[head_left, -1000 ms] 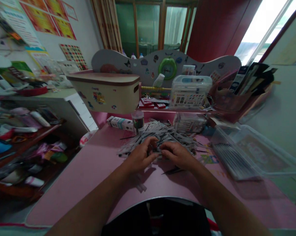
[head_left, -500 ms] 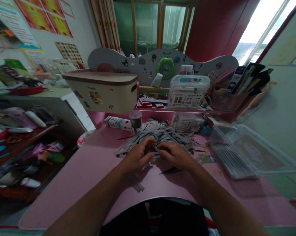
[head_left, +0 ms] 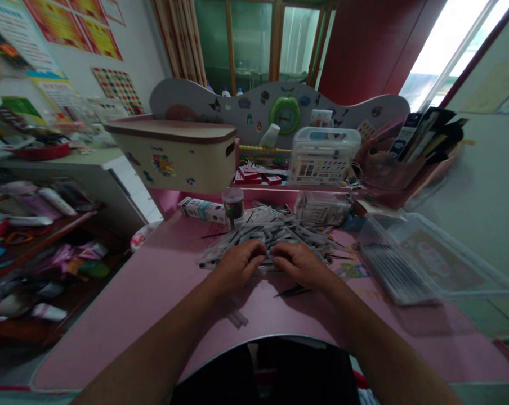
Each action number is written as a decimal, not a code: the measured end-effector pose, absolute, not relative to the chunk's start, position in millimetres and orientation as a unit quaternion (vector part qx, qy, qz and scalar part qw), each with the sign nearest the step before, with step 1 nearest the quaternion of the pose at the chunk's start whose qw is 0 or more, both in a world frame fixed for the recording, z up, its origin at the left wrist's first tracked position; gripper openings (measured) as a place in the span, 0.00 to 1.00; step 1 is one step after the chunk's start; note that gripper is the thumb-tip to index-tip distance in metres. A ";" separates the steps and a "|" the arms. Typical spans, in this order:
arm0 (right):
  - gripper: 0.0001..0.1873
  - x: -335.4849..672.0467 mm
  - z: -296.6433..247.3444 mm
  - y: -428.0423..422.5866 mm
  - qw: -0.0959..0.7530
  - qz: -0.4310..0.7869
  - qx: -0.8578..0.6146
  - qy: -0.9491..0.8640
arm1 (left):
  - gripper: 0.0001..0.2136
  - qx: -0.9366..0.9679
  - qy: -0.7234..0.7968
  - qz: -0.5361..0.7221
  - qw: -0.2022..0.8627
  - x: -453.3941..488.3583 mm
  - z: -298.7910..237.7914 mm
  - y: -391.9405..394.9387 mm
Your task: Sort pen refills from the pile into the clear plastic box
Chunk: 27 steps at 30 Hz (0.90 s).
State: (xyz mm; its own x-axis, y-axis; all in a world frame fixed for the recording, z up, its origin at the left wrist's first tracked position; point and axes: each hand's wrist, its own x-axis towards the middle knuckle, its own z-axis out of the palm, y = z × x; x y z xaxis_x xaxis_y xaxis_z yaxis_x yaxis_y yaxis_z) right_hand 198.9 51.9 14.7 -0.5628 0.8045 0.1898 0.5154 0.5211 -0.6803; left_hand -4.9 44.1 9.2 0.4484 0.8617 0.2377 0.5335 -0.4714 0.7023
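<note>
A heap of thin grey wrapped sticks (head_left: 275, 230) lies in the middle of the pink desk (head_left: 153, 292). My left hand (head_left: 236, 264) and my right hand (head_left: 300, 263) rest side by side at the heap's near edge, fingers curled and pinched together on some of the sticks between them. Which stick each hand grips is hidden by the fingers. A dark stick (head_left: 291, 291) lies loose just in front of my right hand, and a pale one (head_left: 236, 318) lies near my left wrist.
A clear plastic tray (head_left: 410, 264) with rows of sticks sits to the right. Behind the heap stand a small jar (head_left: 233, 206), a long carton (head_left: 201, 210), a clear box (head_left: 324, 156) and a cream storage bin (head_left: 178, 152). Cluttered shelves (head_left: 35, 225) fill the left.
Both hands have stayed at the heap's near edge, fingers drawing slightly closer together. The view has shifted a little.
</note>
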 end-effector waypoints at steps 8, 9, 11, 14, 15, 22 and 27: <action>0.06 198.9 11.7 53.7 0.253 0.276 -0.388 -0.842 | 0.08 0.803 0.426 0.301 0.290 -4.4 9.0 43.2; 0.07 198.8 11.8 53.6 0.253 0.277 -0.387 -0.842 | 0.08 0.804 0.435 0.294 0.279 -4.4 8.6 43.9; 0.07 198.6 12.4 53.2 0.254 0.281 -0.388 -0.841 | 0.12 0.806 0.452 0.284 0.258 -4.8 7.7 45.3; 0.07 198.4 13.4 52.7 0.252 0.288 -0.389 -0.838 | 0.13 0.810 0.452 0.281 0.244 -5.6 6.8 46.3; 0.06 198.5 13.5 52.7 0.252 0.289 -0.390 -0.837 | 0.12 0.812 0.450 0.282 0.243 -5.9 6.7 46.4; 0.07 199.0 13.7 53.0 0.251 0.289 -0.394 -0.836 | 0.08 0.815 0.435 0.289 0.250 -6.5 5.4 46.2; 0.06 200.0 14.1 53.4 0.255 0.271 -0.395 -0.840 | 0.07 0.811 0.436 0.293 0.256 -6.4 6.8 45.3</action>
